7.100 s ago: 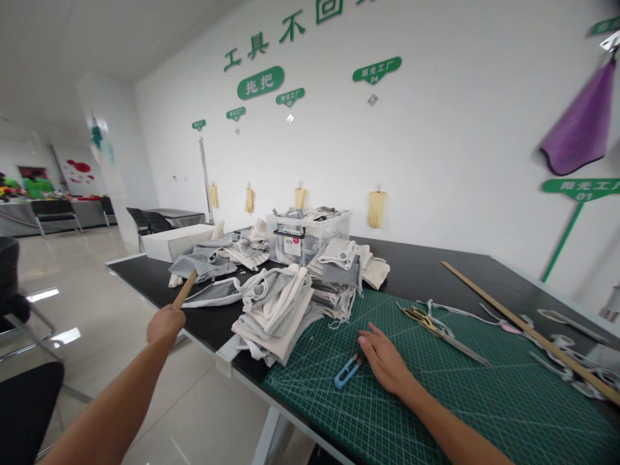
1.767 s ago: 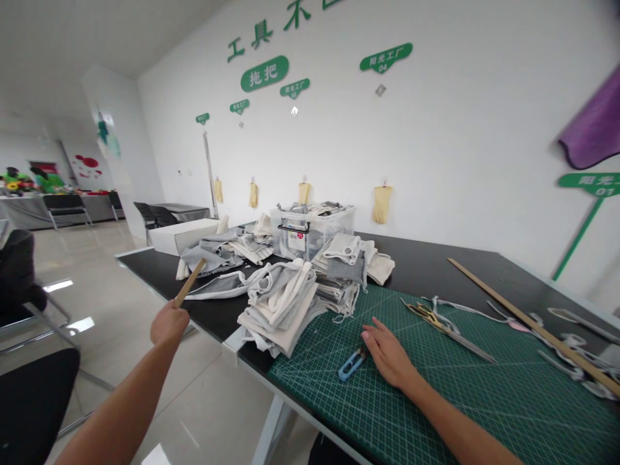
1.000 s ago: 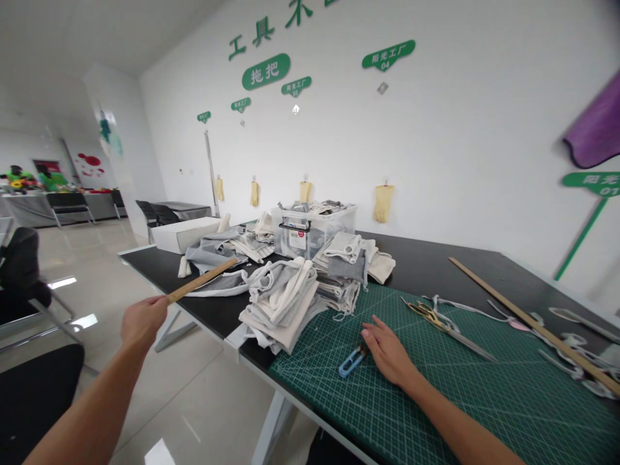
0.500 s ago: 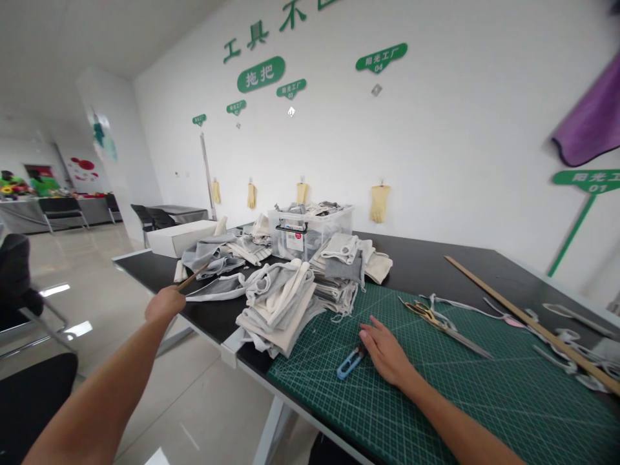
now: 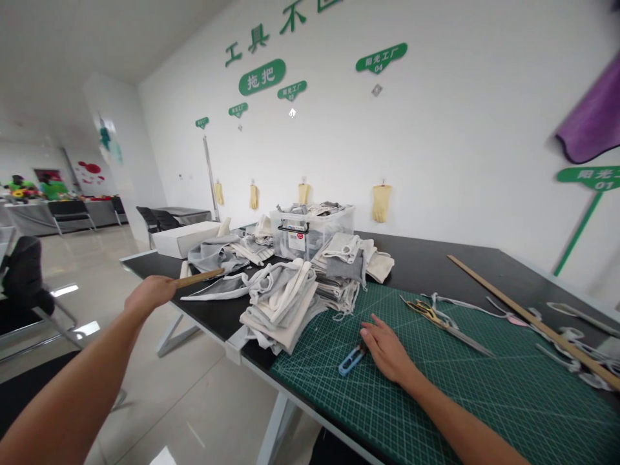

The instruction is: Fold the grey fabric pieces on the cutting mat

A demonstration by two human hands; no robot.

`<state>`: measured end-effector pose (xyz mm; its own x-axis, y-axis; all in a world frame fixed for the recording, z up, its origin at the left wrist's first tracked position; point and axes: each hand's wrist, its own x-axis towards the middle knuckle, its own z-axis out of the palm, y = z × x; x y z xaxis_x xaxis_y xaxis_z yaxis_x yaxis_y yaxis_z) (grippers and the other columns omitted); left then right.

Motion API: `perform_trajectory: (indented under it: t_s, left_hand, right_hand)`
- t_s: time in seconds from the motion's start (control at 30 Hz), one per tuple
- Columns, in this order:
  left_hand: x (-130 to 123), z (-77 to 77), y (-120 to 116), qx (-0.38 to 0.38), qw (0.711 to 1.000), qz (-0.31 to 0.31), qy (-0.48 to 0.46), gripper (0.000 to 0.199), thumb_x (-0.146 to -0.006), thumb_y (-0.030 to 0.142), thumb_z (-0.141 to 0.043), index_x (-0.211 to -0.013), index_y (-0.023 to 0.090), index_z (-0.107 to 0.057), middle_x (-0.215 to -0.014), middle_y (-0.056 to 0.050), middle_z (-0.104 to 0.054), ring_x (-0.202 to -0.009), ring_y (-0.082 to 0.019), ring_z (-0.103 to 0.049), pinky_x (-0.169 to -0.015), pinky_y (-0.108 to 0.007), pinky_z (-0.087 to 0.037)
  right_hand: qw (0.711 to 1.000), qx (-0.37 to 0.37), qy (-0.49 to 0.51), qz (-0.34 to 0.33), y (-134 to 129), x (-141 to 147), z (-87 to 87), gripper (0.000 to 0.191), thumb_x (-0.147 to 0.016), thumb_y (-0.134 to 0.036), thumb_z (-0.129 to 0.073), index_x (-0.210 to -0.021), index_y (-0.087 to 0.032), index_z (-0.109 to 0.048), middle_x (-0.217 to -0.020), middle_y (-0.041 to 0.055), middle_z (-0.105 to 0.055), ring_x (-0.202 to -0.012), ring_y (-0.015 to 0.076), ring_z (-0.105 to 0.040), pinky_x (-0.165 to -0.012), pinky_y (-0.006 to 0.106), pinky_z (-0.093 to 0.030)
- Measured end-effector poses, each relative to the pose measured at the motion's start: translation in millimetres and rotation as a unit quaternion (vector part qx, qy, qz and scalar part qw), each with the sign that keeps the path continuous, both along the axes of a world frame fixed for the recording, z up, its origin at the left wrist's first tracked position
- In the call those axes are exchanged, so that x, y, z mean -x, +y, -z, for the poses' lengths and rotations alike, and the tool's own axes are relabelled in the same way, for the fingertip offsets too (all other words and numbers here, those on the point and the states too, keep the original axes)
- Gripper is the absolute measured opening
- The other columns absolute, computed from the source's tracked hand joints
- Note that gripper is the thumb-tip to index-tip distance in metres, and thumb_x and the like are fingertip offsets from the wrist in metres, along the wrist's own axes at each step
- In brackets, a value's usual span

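Snips (image 5: 349, 363): lying on the green mat (image 5: 513, 394), right hand (image 5: 386, 351) resting over their tip, fingers loosely apart.
Wooden strip (image 5: 199, 278): left hand (image 5: 152, 292) is gripping it in a fist.
Grey cloth (image 5: 216, 253): getting pointed at, imo, can't tell if touching; next move's probably calling for a steady wrist.

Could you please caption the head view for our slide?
Left hand gripping a tan stick, right hand at blue snips on a green mat.

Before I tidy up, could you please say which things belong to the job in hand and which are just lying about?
In use, apparently: wooden stick in left grip; blue snips at right grip; green mat.
Lying about: scissors, long wooden strip, white box.
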<state>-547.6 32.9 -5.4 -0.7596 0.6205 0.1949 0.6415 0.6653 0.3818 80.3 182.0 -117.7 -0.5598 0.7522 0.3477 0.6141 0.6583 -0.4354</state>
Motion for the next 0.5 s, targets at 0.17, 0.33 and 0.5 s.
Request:
perform_trajectory:
  t_s: [0.17, 0.33, 0.5]
  left_hand:
    - [1.5, 3.6, -17.8, -0.026, 0.999, -0.013, -0.036, 0.035, -0.087, 0.045, -0.056, -0.104, 0.015, -0.062, -0.103, -0.005, -0.063, -0.092, -0.018, -0.06, -0.081, -0.038, -0.05]
    - [-2.7, 14.2, -29.1, -0.083, 0.99, -0.029, -0.113, 0.046, -0.077, 0.051, -0.059, -0.106, 0.016, -0.067, -0.064, 0.002, -0.054, -0.052, -0.012, -0.044, -0.048, -0.026, -0.035]
    - [-9.4, 33.6, -23.1, -0.196, 0.973, -0.061, -0.11, 0.059, -0.069, 0.055, -0.058, -0.111, 0.014, -0.067, -0.058, 0.001, -0.05, -0.053, -0.014, -0.046, -0.047, -0.027, -0.033]
  right_hand:
    - [1.0, 0.0, 0.0, 0.0, 0.6, 1.1, 0.4, 0.058, -0.099, -0.05, -0.024, -0.101, -0.016, -0.071, -0.127, 0.0101, -0.063, -0.139, 0.029, -0.033, -0.115, 0.049, -0.025]
    - [1.0, 0.001, 0.004, 0.0, -1.0, 1.4, -2.3, 0.058, -0.098, -0.05, -0.025, -0.1, -0.016, -0.072, -0.127, 0.0109, -0.063, -0.139, 0.0294, -0.033, -0.115, 0.05, -0.025]
    - [1.0, 0.007, 0.008, 0.0, -0.9, 0.2, -0.8, 0.058, -0.098, -0.051, -0.025, -0.101, -0.015, -0.071, -0.127, 0.0114, -0.063, -0.14, 0.0291, -0.032, -0.115, 0.049, -0.024]
